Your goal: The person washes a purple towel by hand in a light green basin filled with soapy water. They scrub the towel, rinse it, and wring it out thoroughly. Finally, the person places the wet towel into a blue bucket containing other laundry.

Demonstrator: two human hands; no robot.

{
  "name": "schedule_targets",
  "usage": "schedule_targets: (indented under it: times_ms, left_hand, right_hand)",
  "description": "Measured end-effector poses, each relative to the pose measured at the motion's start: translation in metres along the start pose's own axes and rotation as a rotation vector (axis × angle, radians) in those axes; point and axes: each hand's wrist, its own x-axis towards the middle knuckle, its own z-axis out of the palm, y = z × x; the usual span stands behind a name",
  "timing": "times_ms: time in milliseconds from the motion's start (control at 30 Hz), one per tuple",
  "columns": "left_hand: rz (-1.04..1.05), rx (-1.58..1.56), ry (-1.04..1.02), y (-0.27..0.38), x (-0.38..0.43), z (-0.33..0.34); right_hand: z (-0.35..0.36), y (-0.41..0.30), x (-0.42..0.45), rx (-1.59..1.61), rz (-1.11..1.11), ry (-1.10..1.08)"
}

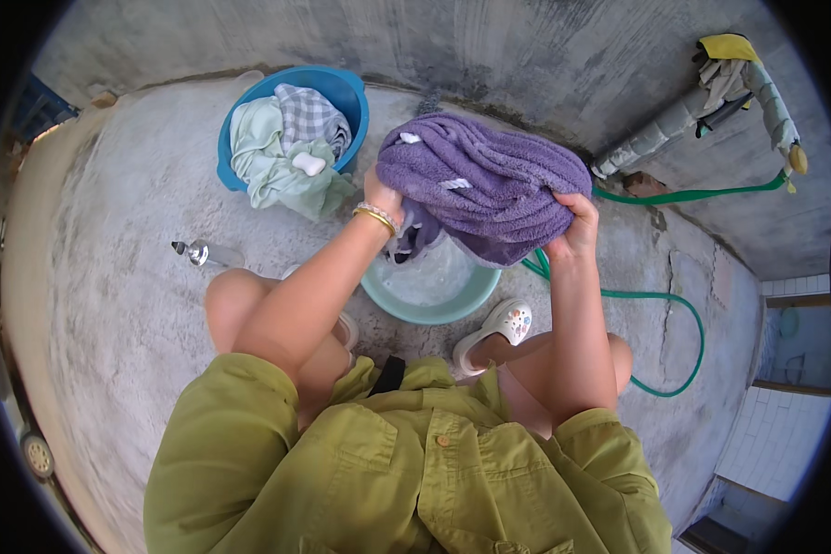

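Observation:
Both hands hold up a bunched purple fleecy cloth (492,180) with short white cords, above a pale green basin (433,308) of cloudy water. My left hand (386,197) grips its left end; part of that hand is hidden by the folds. At the lower right edge, my right hand (576,225) has its thumb on the front of the cloth and its fingers partly behind. Below the left end hangs a darker part of the cloth, close to the water. Whether it touches the water I cannot tell.
A blue tub (356,104) holds checked and pale green cloths (260,128), with a white soap bar (309,163) on top. A clear bottle (211,253) lies at left. The green hose (692,311) curves over the concrete at right, near a wall pipe (654,138).

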Motion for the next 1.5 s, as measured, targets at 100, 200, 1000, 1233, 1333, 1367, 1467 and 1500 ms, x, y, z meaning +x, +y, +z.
schedule_targets:
  times_ms: [100, 200, 1000, 1233, 1333, 1367, 1467, 1500]
  left_hand:
    - [-0.082, -0.15, 0.011, 0.013, -0.01, 0.024]
    - [-0.134, -0.187, -0.119, 0.016, -0.011, 0.031]
    - [-0.02, 0.003, -0.428, 0.014, -0.071, 0.092]
    - [-0.085, 0.029, -0.306, 0.01, -0.041, 0.064]
    - [-0.062, -0.007, -0.267, 0.012, -0.023, 0.049]
    - [-0.057, -0.002, -0.24, 0.014, -0.019, 0.045]
    - [-0.102, -0.022, -0.186, 0.018, -0.003, 0.032]
    - [-0.127, -0.038, -0.17, 0.018, 0.002, 0.027]
  right_hand:
    - [-0.033, 0.022, 0.003, -0.014, 0.125, 0.026]
    - [-0.065, 0.056, 0.005, 0.068, 0.325, 0.033]
    - [-0.047, 0.167, 0.008, 0.258, 0.013, -0.068]
    - [-0.069, 0.155, 0.024, 0.245, 0.024, -0.001]
    - [-0.074, 0.144, 0.035, 0.229, 0.018, 0.019]
    - [-0.076, 0.141, 0.038, 0.226, 0.014, 0.024]
    - [-0.078, 0.134, 0.043, 0.213, 0.003, 0.03]
    - [-0.079, 0.132, 0.045, 0.203, -0.005, 0.032]
